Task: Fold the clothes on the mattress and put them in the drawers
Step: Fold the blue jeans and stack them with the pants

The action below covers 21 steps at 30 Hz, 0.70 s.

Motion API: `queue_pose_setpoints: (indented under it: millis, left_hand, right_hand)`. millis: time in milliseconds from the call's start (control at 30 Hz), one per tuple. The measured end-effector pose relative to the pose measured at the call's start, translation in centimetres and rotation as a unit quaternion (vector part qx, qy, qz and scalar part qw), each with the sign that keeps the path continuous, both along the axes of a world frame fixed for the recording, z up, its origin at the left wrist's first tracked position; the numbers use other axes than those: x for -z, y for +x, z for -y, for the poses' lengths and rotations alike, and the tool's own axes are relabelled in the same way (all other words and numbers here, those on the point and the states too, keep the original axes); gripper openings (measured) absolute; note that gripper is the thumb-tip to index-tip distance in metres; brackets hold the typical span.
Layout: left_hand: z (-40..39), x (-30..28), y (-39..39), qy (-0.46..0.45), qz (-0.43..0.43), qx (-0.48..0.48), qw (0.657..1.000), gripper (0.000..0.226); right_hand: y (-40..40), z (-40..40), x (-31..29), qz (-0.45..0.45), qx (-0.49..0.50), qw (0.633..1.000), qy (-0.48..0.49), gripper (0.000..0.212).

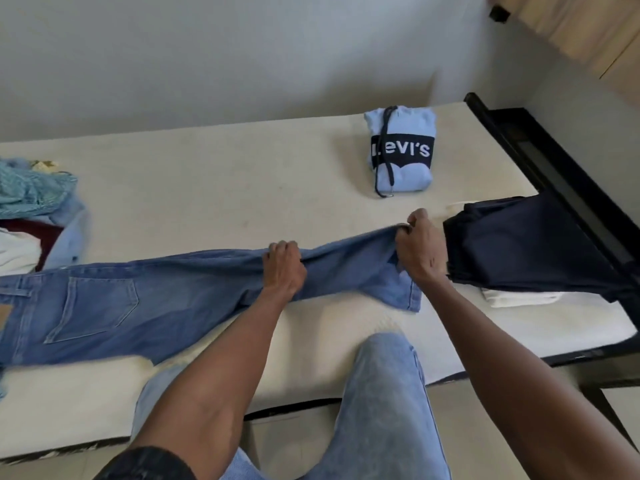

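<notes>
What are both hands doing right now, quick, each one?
Left hand: closed, gripping the blue jeans mid-leg.
Right hand: closed, pinching the jeans' leg end, lifted off the mattress.

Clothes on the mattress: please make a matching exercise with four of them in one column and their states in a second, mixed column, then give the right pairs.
1. blue jeans
2. light blue hoodie
3. dark navy garment
4. pile of clothes

A. unfolded heap at the left edge
B. lies over a folded white cloth
C. folded, logo upward
D. leg ends held by both hands

Pairs: 1-D, 2-C, 3-B, 4-A
</notes>
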State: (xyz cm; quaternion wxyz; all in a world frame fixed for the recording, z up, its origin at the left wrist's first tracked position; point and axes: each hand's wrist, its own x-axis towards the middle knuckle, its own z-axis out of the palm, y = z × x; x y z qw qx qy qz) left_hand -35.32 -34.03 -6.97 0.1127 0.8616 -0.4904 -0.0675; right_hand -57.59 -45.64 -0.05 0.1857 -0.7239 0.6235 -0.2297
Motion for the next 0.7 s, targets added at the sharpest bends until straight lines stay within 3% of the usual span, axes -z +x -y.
queue_pose_setpoints:
  millis: [100,167,233,300,367,433,467,533,567,633,667,700]
  left_hand:
    - [0.3,-1.0,0.5,-0.08,-0.021,-0.063,0.995,0.014]
    - [0.2,-1.5,1.1,-0.092,-0.1,-0.093,0.986,0.013]
    - [-0.5,-1.4,1.9,-0.037,-0.151,-0.093,0.983,0.016]
    - [-1.5,-0.5,2.8,0.032,-0.187,-0.068,0.979,0.024]
    - [-2.6,1.0,3.3,0.112,-0.237,-0.032,0.965,0.049]
    - [-3.5,2.3,3.3,0.198,-0.172,0.015,0.965,0.089]
    - [-3.9,2.9,3.0,0.212,-0.116,0.021,0.97,0.1]
    - [-4.7,3.2,2.0,0.199,-0.05,-0.016,0.979,0.102]
    - [-4.9,3.3,1.3,0.197,-0.061,-0.059,0.977,0.1]
    - [-4.9,3.6,0.4,0.214,-0.129,-0.113,0.962,0.101]
    - [-4.8,3.8,0.2,0.232,-0.152,-0.112,0.954,0.104]
    - [-4.5,4.1,0.2,0.25,-0.165,-0.101,0.949,0.107]
  right_hand:
    - [0.5,0.0,0.8,-0.02,0.05,0.999,0.001,0.023]
    - [0.5,1.1,1.2,0.014,0.108,0.993,0.048,0.034]
    - [0.5,2.3,1.8,0.145,0.14,0.971,0.127,0.039]
    - [0.5,3.0,2.3,0.275,0.168,0.927,0.194,0.05]
    - [0.1,2.7,2.7,0.328,0.159,0.898,0.245,0.058]
    - [-0.2,2.0,3.1,0.332,0.136,0.887,0.289,0.078]
    - [-0.6,1.8,3.6,0.337,0.141,0.88,0.303,0.077]
    - [-1.2,1.5,4.9,0.388,0.181,0.852,0.301,0.042]
    - [-1.1,1.3,5.3,0.419,0.213,0.833,0.292,0.026]
    - [-0.8,0.7,5.3,0.503,0.292,0.765,0.276,0.016]
    - [-0.5,0.6,5.3,0.525,0.311,0.746,0.268,0.016]
    - [-0.2,0.6,4.9,0.524,0.309,0.752,0.254,0.014]
